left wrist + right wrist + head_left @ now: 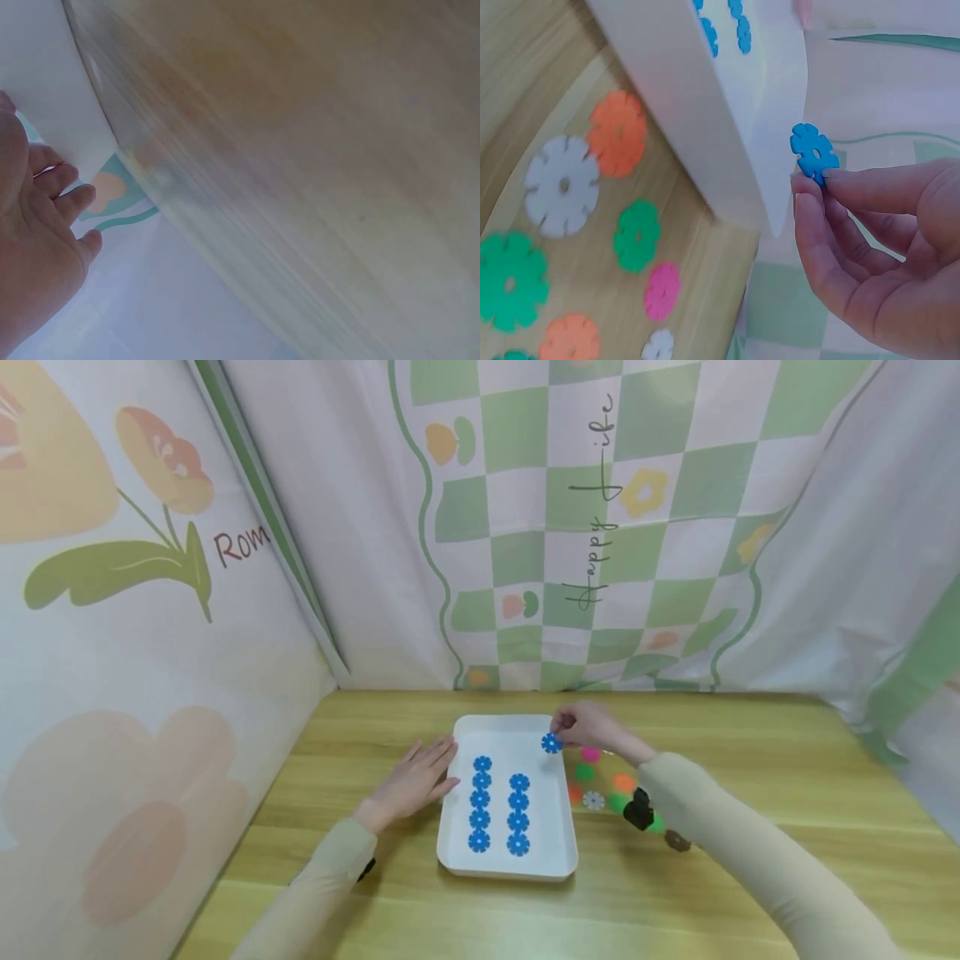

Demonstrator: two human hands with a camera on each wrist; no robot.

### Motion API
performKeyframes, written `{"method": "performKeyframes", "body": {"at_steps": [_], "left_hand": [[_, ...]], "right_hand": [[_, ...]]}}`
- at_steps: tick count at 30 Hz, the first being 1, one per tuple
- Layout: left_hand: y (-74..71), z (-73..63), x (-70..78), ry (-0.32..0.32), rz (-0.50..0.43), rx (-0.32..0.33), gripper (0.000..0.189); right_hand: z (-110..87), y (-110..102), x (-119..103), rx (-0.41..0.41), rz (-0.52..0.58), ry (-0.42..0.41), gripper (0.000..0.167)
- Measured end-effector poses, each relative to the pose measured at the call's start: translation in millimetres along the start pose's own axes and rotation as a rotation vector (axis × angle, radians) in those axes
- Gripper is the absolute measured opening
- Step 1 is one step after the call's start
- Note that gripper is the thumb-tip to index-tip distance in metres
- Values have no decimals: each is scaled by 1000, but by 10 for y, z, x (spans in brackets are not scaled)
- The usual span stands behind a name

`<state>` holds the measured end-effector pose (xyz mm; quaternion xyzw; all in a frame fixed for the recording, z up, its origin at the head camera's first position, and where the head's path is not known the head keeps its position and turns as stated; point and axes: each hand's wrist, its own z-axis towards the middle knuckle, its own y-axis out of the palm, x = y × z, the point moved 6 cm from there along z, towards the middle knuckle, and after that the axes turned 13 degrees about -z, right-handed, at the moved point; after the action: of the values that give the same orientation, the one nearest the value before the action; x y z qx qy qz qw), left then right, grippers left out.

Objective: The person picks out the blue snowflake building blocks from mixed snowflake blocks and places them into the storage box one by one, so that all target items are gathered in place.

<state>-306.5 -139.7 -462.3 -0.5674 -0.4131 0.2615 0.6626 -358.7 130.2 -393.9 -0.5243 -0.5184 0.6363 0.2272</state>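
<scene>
Between thumb and fingertips my right hand [588, 725] pinches a blue snowflake disc [814, 152], held over the far right corner of a white tray [501, 864]. Two columns of blue snowflake discs lie in the tray, a longer left column [480, 798] and a shorter right column [518, 821]. My left hand [412, 781] rests at the tray's left side, fingers extended, fingertips right at the rim. In the left wrist view the left hand [45, 240] shows at the left edge, its fingers slightly bent beside the tray's wall.
Loose snowflake discs lie on the wooden table [375, 727] right of the tray, including a grey one [593, 800], a pink one [662, 290], a green one [637, 235] and an orange one [618, 133]. Partly under the right forearm is a black one [639, 810]. A patterned curtain [517, 552] hangs behind.
</scene>
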Motion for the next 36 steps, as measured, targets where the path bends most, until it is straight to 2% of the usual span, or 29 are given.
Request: {"method": "performKeyframes", "body": {"at_steps": [7,14,17,26,36], "left_hand": [[-9,-18,8,0,-19,14,66],[11,-26,11,-12,-6,-3,67],[6,-31,19,-16,-17,-4,67],[-6,-25,27,-10,-25,4,66],[-21,-18,23,-11,-28,2,67]], "right_hand": [[152,235,-182,-43,54,19,6],[239,424,-268,-45,-67,39,4],[275,481,-271,-40,-75,40,4],[330,571,-252,-14,-79,50,6],[336,568,-286,-1,-88,58,6]]}}
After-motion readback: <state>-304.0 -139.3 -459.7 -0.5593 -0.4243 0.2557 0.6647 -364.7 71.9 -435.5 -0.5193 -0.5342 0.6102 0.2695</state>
